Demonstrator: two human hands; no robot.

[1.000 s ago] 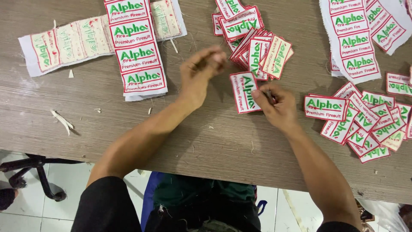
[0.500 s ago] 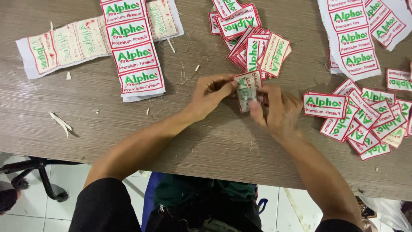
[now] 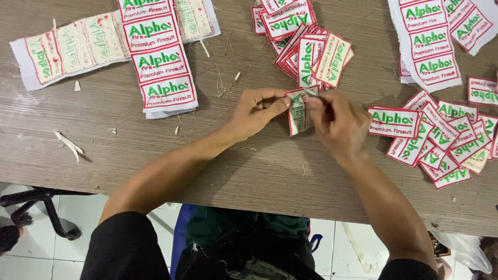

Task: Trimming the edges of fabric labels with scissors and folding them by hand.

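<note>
Nearest the camera: black sleeves and two bare forearms, extended over the near edge of the wood-grain bench [image 3: 155,150].

Mid-bench: one embroidered patch [image 3: 297,111] (white, red border, green lettering) is held upright off the surface, between both hands; left hand [image 3: 254,111] fingers are pinched on its left edge, thumb on top; right hand [image 3: 337,124] fingers are clenched around a thin metal tool [image 3: 313,94], kind not discernible, tip touching the patch's top edge.

Right of the right hand: a loose heap of cut patches [image 3: 441,137] is spread flat on the bench, overlapping, just beside the wrist.

Left side: small fabric offcuts [image 3: 68,143] and loose threads [image 3: 223,85] are scattered on the bench, well apart from the hands.

Just beyond the held patch: a stacked pile of patches [image 3: 306,41], some face-up, some reversed, fanned.

Far left: an uncut strip of patches [image 3: 158,57] on white backing is laid lengthwise, face-up; a second strip [image 3: 72,52] is crossed under it, reverse side showing.

Far right: another uncut strip [image 3: 428,49] is laid at the bench's top corner, partly cut off by the frame.

Below the bench edge: white floor tiles [image 3: 26,259] and a black chair base [image 3: 36,207] are seen at the left.
</note>
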